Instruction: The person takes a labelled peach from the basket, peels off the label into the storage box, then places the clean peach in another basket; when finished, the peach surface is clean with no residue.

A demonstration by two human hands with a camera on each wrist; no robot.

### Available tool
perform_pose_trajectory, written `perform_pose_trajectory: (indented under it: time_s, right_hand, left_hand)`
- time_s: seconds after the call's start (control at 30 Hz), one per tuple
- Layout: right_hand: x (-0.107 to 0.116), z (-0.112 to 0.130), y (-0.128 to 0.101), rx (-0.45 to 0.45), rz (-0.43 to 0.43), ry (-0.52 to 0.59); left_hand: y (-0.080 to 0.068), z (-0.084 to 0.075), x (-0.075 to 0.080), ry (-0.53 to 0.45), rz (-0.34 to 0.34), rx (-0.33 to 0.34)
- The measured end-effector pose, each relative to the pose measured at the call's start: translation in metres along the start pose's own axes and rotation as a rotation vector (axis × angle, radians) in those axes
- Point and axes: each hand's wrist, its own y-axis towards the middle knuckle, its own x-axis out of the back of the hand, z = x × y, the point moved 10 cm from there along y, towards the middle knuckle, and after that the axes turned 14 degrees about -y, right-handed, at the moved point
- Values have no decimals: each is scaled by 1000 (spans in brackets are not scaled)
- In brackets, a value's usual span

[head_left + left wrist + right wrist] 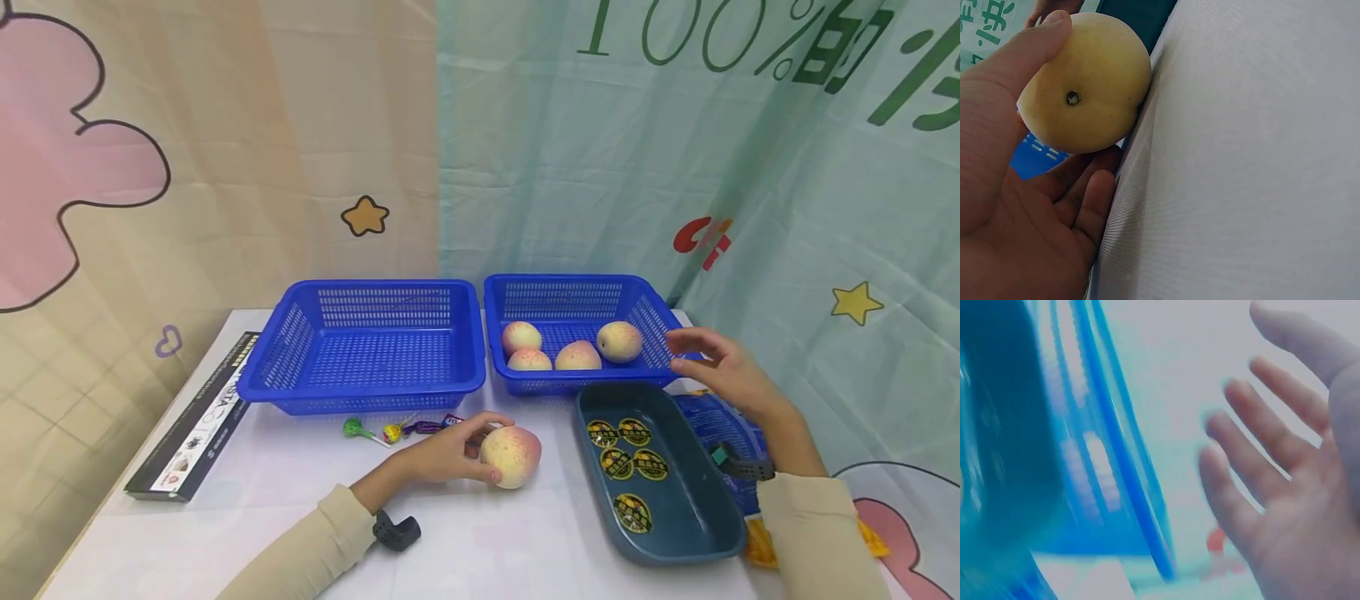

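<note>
My left hand (453, 452) holds a yellow-and-pink peach (512, 457) at the middle of the white table, low over the cloth. In the left wrist view the thumb lies against the peach (1094, 81), its stem end toward the camera. Several more peaches (578, 356) lie in the right blue basket (592, 381). Beside that basket's right rim hovers my right hand (722, 373), holding nothing. Its fingers are spread and slightly bent; the right wrist view shows the bare palm (1300, 512), somewhat blurred.
A second blue basket (375, 358) stands at the back left. Lollipops (356, 428) and wrapped candies (427, 427) lie before it, near a long black-and-white box (193, 433). Round black-and-gold stickers dot a dark teal tray (690, 508); blue packaging (723, 425) lies under my right forearm.
</note>
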Motion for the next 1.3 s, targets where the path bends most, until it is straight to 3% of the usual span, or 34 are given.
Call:
perform_pose_trajectory:
  time_s: [0.07, 0.13, 0.33, 0.47, 0.57, 0.67, 0.8, 0.87, 0.93, 1.03, 1.17, 1.3]
  right_hand:
    - [16, -21, 1, -71, -50, -76]
    - [21, -41, 1, -139, -27, -127]
    - [6, -84, 2, -319, 125, -128]
    - [-5, -91, 6, -327, 156, -149]
    - [-10, -92, 7, -314, 160, -151]
    - [-11, -92, 10, -300, 154, -151]
    - [-8, -94, 10, -270, 134, -138]
    - [-8, -96, 6, -266, 127, -128]
    - [-9, -99, 2, -272, 125, -117]
    - [-9, -104, -3, -290, 115, -89]
    - [-9, -107, -6, -306, 96, -48]
    - [-12, -106, -8, -297, 98, -19]
  left_hand:
    - [0, 0, 1, 0, -4, -3]
    - [0, -1, 2, 0, -5, -9]
    - [-1, -9, 3, 54, -9, -51]
    - [0, -19, 1, 108, -45, -91]
    - [1, -41, 2, 106, -111, -158]
    - [9, -85, 9, 67, -185, -272]
    - [41, -147, 31, 4, -254, -376]
    - [64, -163, 44, -16, -269, -362]
    - [88, -170, 53, -18, -261, -314]
    - [124, -165, 63, 44, -241, -228]
    - [164, -142, 70, 207, -244, -107]
    - [189, -114, 70, 386, -272, 7]
